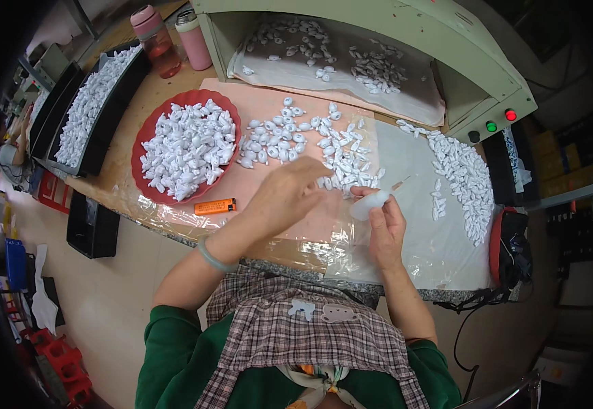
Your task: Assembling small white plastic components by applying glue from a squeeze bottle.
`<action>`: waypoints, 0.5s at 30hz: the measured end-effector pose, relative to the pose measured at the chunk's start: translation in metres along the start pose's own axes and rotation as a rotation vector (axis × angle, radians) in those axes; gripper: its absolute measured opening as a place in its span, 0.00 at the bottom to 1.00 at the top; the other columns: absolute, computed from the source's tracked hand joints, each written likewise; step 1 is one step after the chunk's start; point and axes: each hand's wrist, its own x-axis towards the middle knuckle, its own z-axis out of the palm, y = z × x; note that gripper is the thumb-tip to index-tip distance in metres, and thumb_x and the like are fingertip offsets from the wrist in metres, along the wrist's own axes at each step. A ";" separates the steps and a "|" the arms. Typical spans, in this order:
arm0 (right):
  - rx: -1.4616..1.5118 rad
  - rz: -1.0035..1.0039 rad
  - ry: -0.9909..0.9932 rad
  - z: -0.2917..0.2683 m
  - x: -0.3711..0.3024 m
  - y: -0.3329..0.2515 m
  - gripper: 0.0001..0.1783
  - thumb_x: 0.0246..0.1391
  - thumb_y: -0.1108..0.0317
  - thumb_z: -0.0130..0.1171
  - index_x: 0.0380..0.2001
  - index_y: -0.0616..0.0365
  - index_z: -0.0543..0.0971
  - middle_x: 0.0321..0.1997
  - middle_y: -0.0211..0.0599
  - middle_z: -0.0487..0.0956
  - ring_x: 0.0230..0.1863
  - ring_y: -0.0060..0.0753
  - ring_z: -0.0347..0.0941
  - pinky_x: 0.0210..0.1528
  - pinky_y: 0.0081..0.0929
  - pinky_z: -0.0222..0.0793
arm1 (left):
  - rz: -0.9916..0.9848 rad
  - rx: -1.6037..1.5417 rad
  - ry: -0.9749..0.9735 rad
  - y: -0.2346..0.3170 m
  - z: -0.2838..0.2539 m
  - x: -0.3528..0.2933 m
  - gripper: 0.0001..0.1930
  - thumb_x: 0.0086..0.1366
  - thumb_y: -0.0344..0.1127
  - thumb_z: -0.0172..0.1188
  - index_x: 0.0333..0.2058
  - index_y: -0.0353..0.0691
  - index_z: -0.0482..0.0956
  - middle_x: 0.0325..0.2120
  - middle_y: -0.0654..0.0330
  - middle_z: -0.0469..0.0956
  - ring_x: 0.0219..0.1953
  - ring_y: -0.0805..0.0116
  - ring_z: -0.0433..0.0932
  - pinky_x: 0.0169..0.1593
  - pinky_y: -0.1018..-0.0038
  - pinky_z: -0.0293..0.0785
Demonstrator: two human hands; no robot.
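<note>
My left hand (286, 194) hovers over the pink sheet (255, 198), fingers curled toward a small white piece near the loose pile (310, 140); whether it grips one I cannot tell. My right hand (385, 225) holds a small translucent squeeze bottle (371, 203) with a thin nozzle pointing up and right. Several small white moulded pieces lie scattered ahead of both hands. A red bowl (147, 129) heaped with the same white pieces stands to the left.
An orange lighter (215, 206) lies near the table's front edge. Black trays (109, 109) of white pieces stand far left, two pink bottles (156, 41) behind. A green cabinet (460, 48) with red and green buttons holds more pieces. A curved row of pieces (467, 184) lies at right.
</note>
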 end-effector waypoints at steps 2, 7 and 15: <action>-0.024 0.012 0.072 -0.010 0.003 0.000 0.17 0.62 0.64 0.51 0.48 0.65 0.69 0.47 0.46 0.76 0.51 0.35 0.71 0.58 0.34 0.62 | 0.189 0.501 0.238 -0.017 -0.006 0.026 0.13 0.51 0.25 0.63 0.39 0.35 0.79 0.37 0.54 0.77 0.37 0.58 0.78 0.43 0.68 0.75; -0.053 0.048 0.075 -0.012 -0.007 0.001 0.17 0.62 0.65 0.50 0.49 0.66 0.69 0.43 0.45 0.78 0.49 0.34 0.73 0.57 0.32 0.63 | 0.122 0.642 0.143 -0.056 0.012 0.060 0.08 0.53 0.31 0.62 0.33 0.38 0.79 0.35 0.55 0.75 0.40 0.55 0.75 0.44 0.64 0.74; -0.075 0.095 0.060 -0.016 -0.011 0.010 0.18 0.61 0.65 0.52 0.50 0.67 0.69 0.42 0.44 0.79 0.46 0.29 0.74 0.53 0.28 0.66 | 0.056 0.802 -0.017 -0.062 0.010 0.069 0.09 0.51 0.35 0.64 0.31 0.41 0.79 0.35 0.58 0.74 0.43 0.59 0.73 0.44 0.66 0.74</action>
